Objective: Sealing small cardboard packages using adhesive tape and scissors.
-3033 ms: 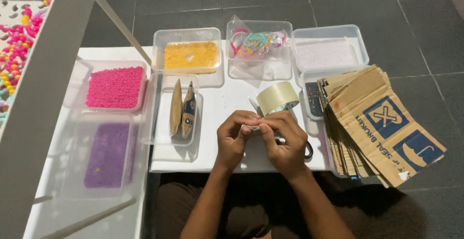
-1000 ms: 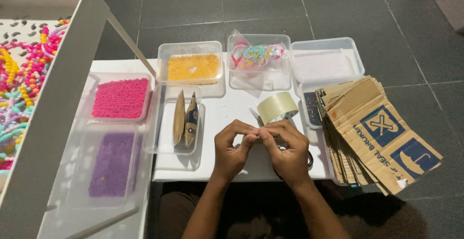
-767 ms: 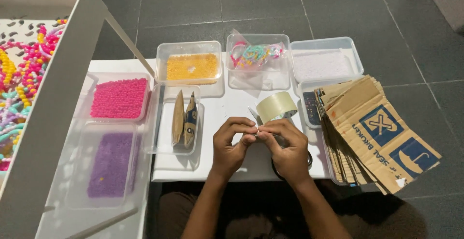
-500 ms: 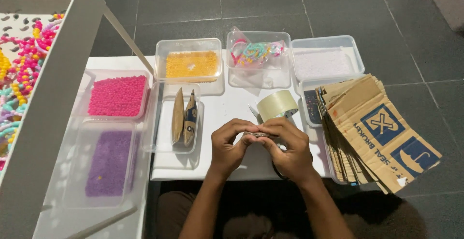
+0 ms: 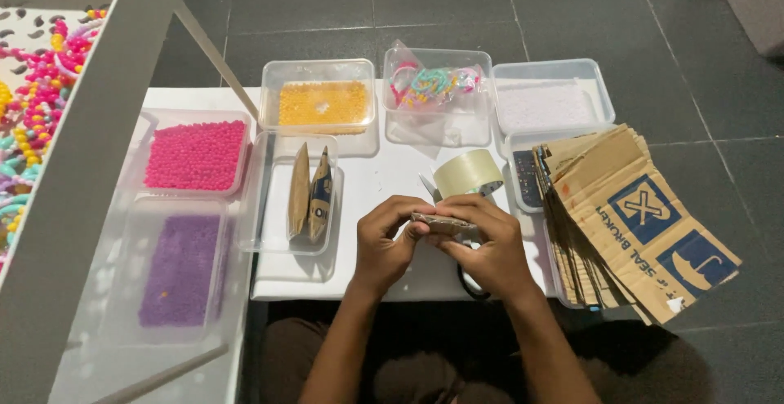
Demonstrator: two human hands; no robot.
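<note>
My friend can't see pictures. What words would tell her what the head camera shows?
Two bare hands, left hand and right hand, pinch a small folded brown cardboard piece over a white table. Around them sit clear plastic trays of pink beads, purple beads and orange beads, a roll of clear tape, and a fanned stack of cardboard sheets.

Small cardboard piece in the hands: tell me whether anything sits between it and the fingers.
Nothing visible does. Both the left hand and the right hand grip the small cardboard piece directly, above the white table. The tape roll lies just behind, apart from the grip.
</note>
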